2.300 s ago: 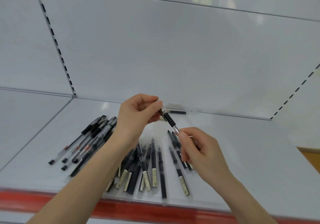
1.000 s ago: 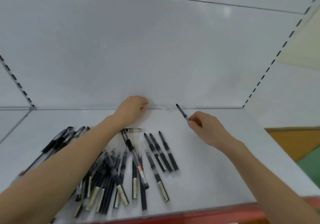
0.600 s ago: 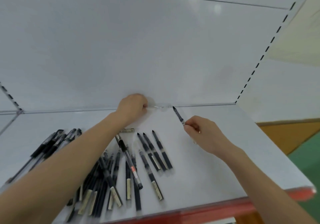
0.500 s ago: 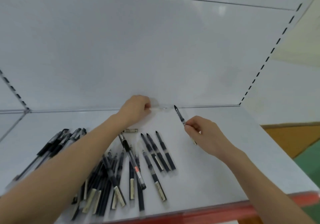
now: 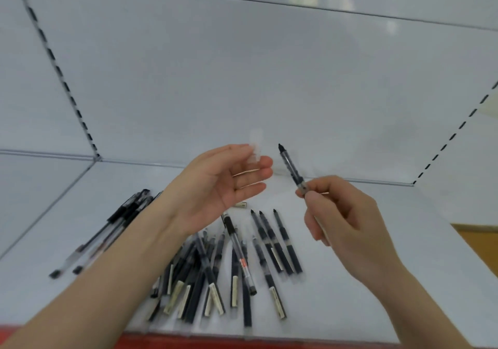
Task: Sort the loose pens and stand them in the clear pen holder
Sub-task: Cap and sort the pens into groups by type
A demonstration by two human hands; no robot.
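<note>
- Head view: left hand [image 5: 223, 184] is raised palm-up above the shelf [image 5: 377, 281]. Thumb and forefinger seem to pinch a small clear cap [image 5: 255, 145]; it is blurred, so the grip is not certain. The other fingers lie together, nearly straight.
- Right hand [image 5: 342, 214] pinches one pen [image 5: 291, 168] low on the barrel between thumb and forefinger, the remaining fingers curled under. The dark tip points up and back, near the cap but not touching it.
- Loose pens [image 5: 204, 267] lie fanned on the shelf under both wrists. A second bunch [image 5: 118, 222] sits to the left, apart from them.
- Holder: not in view; position cannot be stated.
- Judged step: fit the cap on the held pen before it is sorted.
- Method: keep the right hand still and bring the cap to the tip. Turn its open end toward the tip first, since its orientation cannot be read here.
- Line up cap and barrel on one axis, then push straight until it seats. A skewed push may jam or bend the tip.
- Keep the bare tip off skin and shelf to avoid ink marks.
- Risk: the cap is small, clear and easily dropped among the pens; hold it firmly.
</note>
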